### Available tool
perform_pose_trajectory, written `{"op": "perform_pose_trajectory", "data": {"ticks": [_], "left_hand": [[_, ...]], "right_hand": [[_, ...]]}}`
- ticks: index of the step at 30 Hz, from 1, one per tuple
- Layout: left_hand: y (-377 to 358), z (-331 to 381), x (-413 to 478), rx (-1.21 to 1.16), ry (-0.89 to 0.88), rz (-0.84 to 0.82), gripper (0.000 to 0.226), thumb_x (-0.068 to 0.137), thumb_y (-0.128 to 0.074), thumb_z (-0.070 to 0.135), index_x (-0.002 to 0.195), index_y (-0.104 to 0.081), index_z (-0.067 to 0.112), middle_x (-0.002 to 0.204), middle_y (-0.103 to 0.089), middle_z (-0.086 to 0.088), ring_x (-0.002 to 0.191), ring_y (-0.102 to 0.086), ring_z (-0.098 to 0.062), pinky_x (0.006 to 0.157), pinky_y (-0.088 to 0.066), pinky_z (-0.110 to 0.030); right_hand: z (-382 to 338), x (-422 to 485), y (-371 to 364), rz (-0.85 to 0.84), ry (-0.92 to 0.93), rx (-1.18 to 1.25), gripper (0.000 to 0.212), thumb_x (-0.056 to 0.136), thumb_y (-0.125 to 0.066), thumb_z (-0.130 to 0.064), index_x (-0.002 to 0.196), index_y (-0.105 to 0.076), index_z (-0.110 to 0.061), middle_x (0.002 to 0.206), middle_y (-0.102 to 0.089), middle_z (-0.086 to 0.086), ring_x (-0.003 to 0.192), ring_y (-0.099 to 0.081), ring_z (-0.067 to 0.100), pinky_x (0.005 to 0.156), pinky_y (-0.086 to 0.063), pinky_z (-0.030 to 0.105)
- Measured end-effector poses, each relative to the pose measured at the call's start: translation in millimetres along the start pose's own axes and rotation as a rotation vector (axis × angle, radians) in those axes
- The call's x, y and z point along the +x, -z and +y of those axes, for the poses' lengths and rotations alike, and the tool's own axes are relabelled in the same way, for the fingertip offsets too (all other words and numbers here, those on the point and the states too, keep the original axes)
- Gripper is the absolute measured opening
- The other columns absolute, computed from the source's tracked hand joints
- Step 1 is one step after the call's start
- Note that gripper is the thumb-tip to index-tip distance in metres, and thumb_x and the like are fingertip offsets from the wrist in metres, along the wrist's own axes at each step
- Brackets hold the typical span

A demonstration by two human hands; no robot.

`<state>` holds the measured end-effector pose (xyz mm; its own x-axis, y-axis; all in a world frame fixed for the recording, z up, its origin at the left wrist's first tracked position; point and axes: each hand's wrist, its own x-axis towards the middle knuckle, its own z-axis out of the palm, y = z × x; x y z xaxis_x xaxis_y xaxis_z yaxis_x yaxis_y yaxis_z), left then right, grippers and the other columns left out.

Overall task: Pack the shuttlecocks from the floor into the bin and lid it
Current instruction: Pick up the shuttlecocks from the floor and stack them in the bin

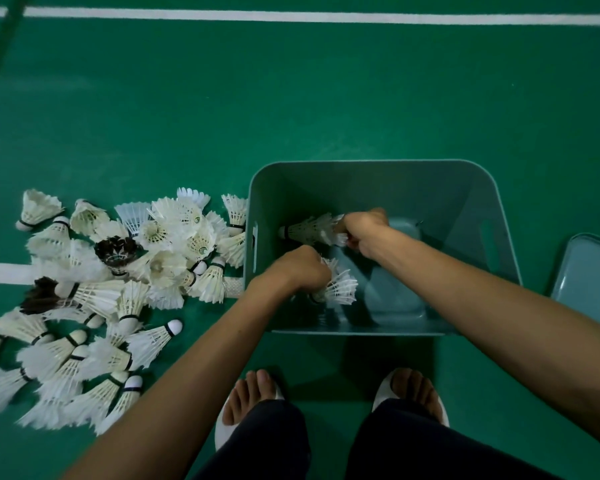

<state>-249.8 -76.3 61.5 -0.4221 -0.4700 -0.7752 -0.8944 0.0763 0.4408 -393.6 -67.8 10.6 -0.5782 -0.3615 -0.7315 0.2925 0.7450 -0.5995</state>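
A teal plastic bin (430, 174) stands on the green court floor in front of me. Both hands are inside it. My left hand (300, 268) is closed around white feathered shuttlecocks (340, 287) near the bin's left wall. My right hand (364, 230) grips another white shuttlecock (309, 230) that points left, cork first. A large heap of shuttlecocks (118, 271), mostly white with two dark-feathered ones, lies on the floor left of the bin. The teal lid (589, 278) rests on the floor at the bin's right.
My two feet in white slippers (253, 396) stand just behind the bin. White court lines (291, 17) cross the far floor and run under the heap at the left. A dark pole shape leans in at the top left corner.
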Motion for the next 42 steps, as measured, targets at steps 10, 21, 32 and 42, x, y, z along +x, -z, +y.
{"op": "perform_pose_trajectory", "data": {"ticks": [10,21,32,42], "left_hand": [[-10,9,-25,-0.300,-0.153,0.229,0.037,0.100,-0.046,0.013,0.064,-0.044,0.016,0.059,-0.042,-0.002,0.055,-0.038,-0.019,0.060,-0.033,-0.031],[-31,22,-46,-0.558,-0.077,0.197,0.029,0.104,-0.042,0.016,0.120,-0.064,0.005,0.098,-0.069,-0.013,0.077,-0.061,-0.024,0.059,-0.051,-0.029],[-9,22,-43,-0.373,0.015,0.077,0.036,0.099,-0.054,0.045,0.105,-0.073,0.016,0.093,-0.062,-0.004,0.079,-0.058,-0.021,0.065,-0.044,-0.028],[-6,13,-36,0.114,-0.101,0.000,0.021,0.084,-0.076,-0.002,0.098,-0.068,0.012,0.091,-0.065,-0.006,0.074,-0.058,-0.016,0.065,-0.048,-0.025]], "right_hand": [[0,-40,57,0.133,0.260,-0.173,0.005,0.078,-0.073,-0.008,0.082,-0.069,-0.006,0.081,-0.071,0.007,0.068,-0.061,0.018,0.053,-0.047,0.027],[32,-124,106,-0.154,1.027,-0.873,0.039,0.069,-0.054,-0.049,0.089,-0.079,-0.028,0.100,-0.061,-0.013,0.102,-0.047,0.011,0.089,-0.049,0.043],[22,-63,97,0.226,0.726,-0.898,0.021,0.084,-0.069,-0.014,0.064,-0.065,-0.010,0.067,-0.058,0.005,0.071,-0.061,0.028,0.057,-0.042,0.030],[12,2,65,0.180,0.287,-0.385,0.017,0.086,-0.076,-0.021,0.090,-0.070,-0.005,0.090,-0.072,0.009,0.078,-0.067,0.024,0.067,-0.054,0.031]]}}
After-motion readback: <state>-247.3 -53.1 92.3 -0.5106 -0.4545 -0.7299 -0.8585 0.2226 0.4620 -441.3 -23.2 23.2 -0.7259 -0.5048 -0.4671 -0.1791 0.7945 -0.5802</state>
